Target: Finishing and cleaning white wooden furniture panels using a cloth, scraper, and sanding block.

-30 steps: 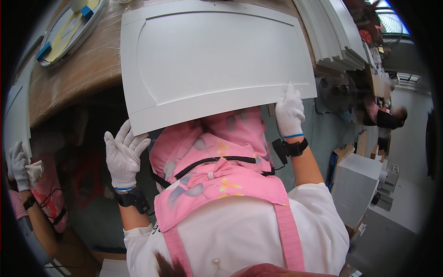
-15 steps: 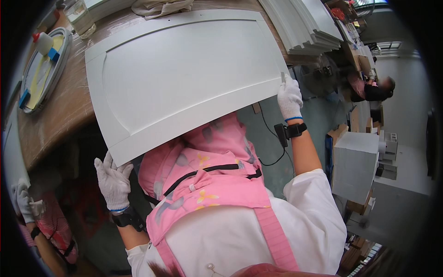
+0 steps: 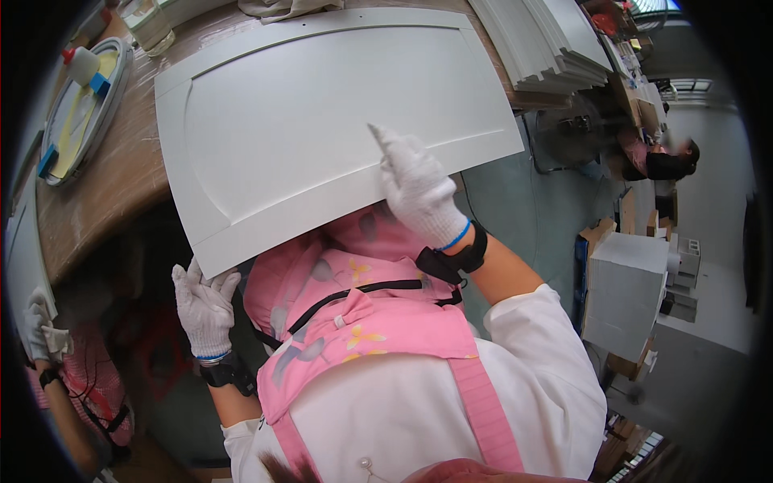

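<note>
A white panel (image 3: 322, 105) with a recessed centre lies on the table and juts past its near edge over my lap. My right hand (image 3: 420, 189), in a white knitted glove, is over the panel's near border. Its fingers are closed on a small grey flat piece (image 3: 375, 134), whose tip points toward the recessed centre; its exact kind is unclear. At the panel's near left corner is my left hand (image 3: 205, 310), also gloved, fingers loosely spread and touching the corner. The corner partly hides the fingertips.
The brown table (image 3: 133, 153) holds an oval tray (image 3: 119, 76) with a red-capped white bottle (image 3: 80, 68) and blue blocks, a clear container (image 3: 149, 28) and a cloth (image 3: 290, 6). Stacked white panels (image 3: 539, 48) stand at far right. Another person's gloved hand (image 3: 36, 330) is at left.
My right hand has moved left from the panel's right corner to its near border, carrying the grey piece. The left hand stays at the corner. The panel appears slightly shifted in view.
</note>
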`<state>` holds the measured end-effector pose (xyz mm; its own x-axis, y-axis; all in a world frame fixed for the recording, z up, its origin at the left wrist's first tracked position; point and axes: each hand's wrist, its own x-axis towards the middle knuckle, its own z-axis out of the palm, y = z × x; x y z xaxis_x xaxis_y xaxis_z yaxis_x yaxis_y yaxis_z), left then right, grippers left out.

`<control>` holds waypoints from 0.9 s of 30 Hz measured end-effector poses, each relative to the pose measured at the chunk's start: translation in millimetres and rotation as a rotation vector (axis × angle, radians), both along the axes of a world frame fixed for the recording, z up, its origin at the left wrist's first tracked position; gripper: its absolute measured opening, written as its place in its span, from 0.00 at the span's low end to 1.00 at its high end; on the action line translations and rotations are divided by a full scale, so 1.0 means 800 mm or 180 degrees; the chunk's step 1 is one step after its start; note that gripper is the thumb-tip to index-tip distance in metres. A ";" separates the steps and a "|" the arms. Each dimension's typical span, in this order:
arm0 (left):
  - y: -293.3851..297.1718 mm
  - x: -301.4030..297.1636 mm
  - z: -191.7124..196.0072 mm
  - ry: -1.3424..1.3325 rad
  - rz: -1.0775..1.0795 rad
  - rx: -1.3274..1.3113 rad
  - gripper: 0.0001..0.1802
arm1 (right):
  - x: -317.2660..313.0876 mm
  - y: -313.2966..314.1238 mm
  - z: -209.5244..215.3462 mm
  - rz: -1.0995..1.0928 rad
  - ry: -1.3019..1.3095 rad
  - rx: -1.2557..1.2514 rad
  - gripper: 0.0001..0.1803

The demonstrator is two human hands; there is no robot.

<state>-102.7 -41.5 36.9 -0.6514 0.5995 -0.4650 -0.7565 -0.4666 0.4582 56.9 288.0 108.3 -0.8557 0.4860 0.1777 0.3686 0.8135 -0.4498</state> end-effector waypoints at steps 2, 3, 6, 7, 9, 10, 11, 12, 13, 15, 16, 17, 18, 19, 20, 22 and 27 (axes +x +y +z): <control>-0.002 -0.002 -0.001 0.0029 -0.0087 0.0025 0.34 | 0.059 0.093 -0.002 -0.1150 -0.0099 0.0630 0.23; -0.003 -0.001 0.001 0.0020 -0.0099 0.0038 0.34 | 0.092 0.132 -0.002 -0.1538 -0.0305 0.0999 0.22; 0.000 -0.004 0.000 -0.0016 -0.0228 0.0130 0.34 | 0.136 0.178 -0.007 -0.2091 -0.1087 0.1214 0.25; 0.002 -0.004 -0.001 0.0000 -0.0200 0.0128 0.34 | 0.140 0.169 -0.020 -0.1966 -0.1141 0.1145 0.25; 0.002 -0.002 -0.002 0.0004 -0.0169 0.0111 0.34 | 0.114 0.117 -0.032 -0.1387 -0.0946 0.1150 0.28; 0.000 -0.002 -0.004 0.0028 -0.0175 0.0131 0.34 | 0.087 0.080 -0.031 -0.0923 -0.0765 0.1023 0.27; -0.003 -0.002 -0.005 0.0050 -0.0174 0.0145 0.34 | 0.058 0.036 -0.017 -0.0563 -0.0696 0.0746 0.25; -0.004 -0.001 -0.006 0.0047 -0.0175 0.0134 0.34 | 0.036 0.008 -0.005 -0.0148 -0.0634 0.0246 0.25; -0.005 -0.001 -0.008 0.0003 -0.0159 0.0200 0.34 | 0.027 -0.002 -0.007 0.0503 -0.0262 -0.0250 0.26; -0.013 0.000 -0.005 -0.0022 -0.0054 0.0179 0.34 | 0.029 0.007 -0.003 0.0207 -0.0128 -0.0127 0.26; -0.009 -0.001 -0.003 -0.0028 -0.0098 0.0166 0.34 | 0.040 0.031 -0.002 -0.0200 0.0207 0.0347 0.25; -0.009 -0.001 -0.002 -0.0045 -0.0126 0.0143 0.34 | 0.062 0.061 -0.015 -0.0950 -0.0095 0.0463 0.24; -0.009 0.000 -0.006 -0.0036 -0.0099 0.0263 0.33 | 0.085 0.085 -0.021 -0.1233 -0.0324 0.1049 0.24; -0.010 -0.001 -0.010 0.0072 -0.0155 0.0420 0.34 | 0.098 0.091 -0.019 -0.1533 -0.0868 0.0959 0.25; -0.009 -0.002 -0.015 0.0085 -0.0205 0.0529 0.35 | 0.096 0.077 -0.023 -0.1473 -0.1055 0.0997 0.25; -0.013 -0.003 -0.023 -0.0002 -0.0230 0.0840 0.37 | 0.071 0.033 -0.019 -0.1125 -0.1215 0.0770 0.26; -0.012 0.001 -0.011 -0.0177 -0.0109 0.0736 0.38 | -0.060 -0.134 -0.012 0.0830 -0.1434 -0.0072 0.31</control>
<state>-102.2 -50.8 28.0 -0.6059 0.7157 -0.3474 -0.7949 -0.5278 0.2992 8.7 180.7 98.9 -0.9380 0.2458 -0.2443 0.3160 0.8961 -0.3117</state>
